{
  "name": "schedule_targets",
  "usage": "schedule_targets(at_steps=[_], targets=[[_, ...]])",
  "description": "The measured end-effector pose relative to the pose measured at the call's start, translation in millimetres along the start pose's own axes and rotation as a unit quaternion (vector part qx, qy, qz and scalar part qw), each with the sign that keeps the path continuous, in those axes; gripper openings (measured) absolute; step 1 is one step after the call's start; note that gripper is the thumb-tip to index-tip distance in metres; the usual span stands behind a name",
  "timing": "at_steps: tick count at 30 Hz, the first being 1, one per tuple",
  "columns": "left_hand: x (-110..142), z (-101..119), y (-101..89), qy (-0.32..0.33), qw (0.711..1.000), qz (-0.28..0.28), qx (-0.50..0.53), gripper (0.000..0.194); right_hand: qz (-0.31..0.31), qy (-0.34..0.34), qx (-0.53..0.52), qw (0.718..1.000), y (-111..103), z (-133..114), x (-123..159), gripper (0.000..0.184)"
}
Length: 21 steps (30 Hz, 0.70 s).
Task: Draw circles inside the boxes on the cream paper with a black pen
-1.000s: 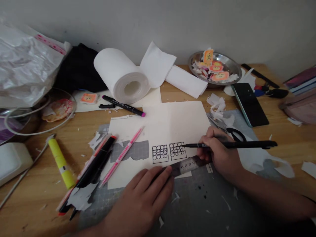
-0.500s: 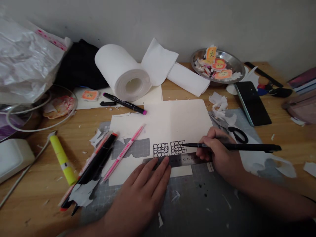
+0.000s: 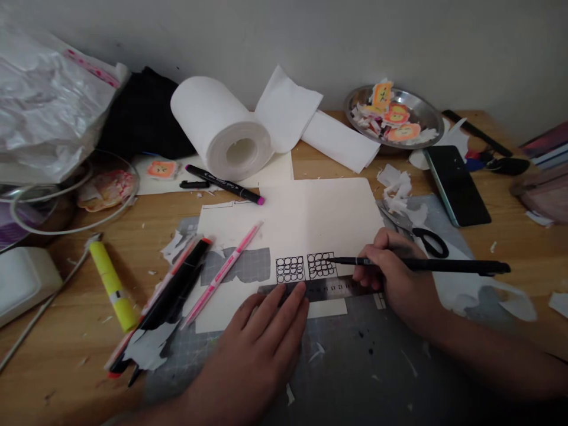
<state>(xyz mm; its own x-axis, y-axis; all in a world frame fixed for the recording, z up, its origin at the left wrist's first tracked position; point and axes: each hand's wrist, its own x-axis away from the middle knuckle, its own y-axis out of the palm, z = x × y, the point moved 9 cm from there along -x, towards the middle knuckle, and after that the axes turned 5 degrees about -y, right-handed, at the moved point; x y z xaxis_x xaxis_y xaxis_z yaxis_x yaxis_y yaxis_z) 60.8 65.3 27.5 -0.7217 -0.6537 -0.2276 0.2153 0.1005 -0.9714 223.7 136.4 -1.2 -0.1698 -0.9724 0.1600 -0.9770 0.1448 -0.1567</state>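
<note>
My left hand [image 3: 260, 346] lies flat with its fingers stretched out, the fingertips pressing on a dark metal ruler [image 3: 331, 289]. In my right hand [image 3: 394, 281] is a slim black pen [image 3: 457, 266], its tip on or just over the right one of two small black-inked grids of rounded cells [image 3: 322, 273]. Both grids are drawn on a white paper sheet [image 3: 332, 216], which has a ragged cut-out on its left side. The ruler lies along the sheet's lower part, just below the grids. My right fingers rest by the ruler's right end.
A grey cutting mat [image 3: 350, 367] lies under the paper. Scissors [image 3: 429, 242], a phone [image 3: 459, 186] and a metal plate of coloured cut-outs [image 3: 426, 106] are on the right. A tissue roll [image 3: 208, 118] stands behind. Markers, a pink pen [image 3: 222, 273] and a yellow highlighter [image 3: 113, 287] lie left.
The whole view has shifted very slightly. Both hands, the ruler and the pen keep practically the same places on the paper, with the pen tip still at the right grid.
</note>
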Motion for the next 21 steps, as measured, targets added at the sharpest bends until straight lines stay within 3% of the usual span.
schedule_targets(at_steps=[13, 21], targets=[[6, 2, 6.3, -0.001, 0.999, -0.037, 0.009, 0.036, -0.007, -0.012, 0.025, 1.0, 1, -3, 0, 0.022], [11, 3, 12.7, -0.006, 0.999, -0.047, 0.018, 0.04, -0.006, -0.055, 0.063, 0.997, -1, -10, -1, 0.026]])
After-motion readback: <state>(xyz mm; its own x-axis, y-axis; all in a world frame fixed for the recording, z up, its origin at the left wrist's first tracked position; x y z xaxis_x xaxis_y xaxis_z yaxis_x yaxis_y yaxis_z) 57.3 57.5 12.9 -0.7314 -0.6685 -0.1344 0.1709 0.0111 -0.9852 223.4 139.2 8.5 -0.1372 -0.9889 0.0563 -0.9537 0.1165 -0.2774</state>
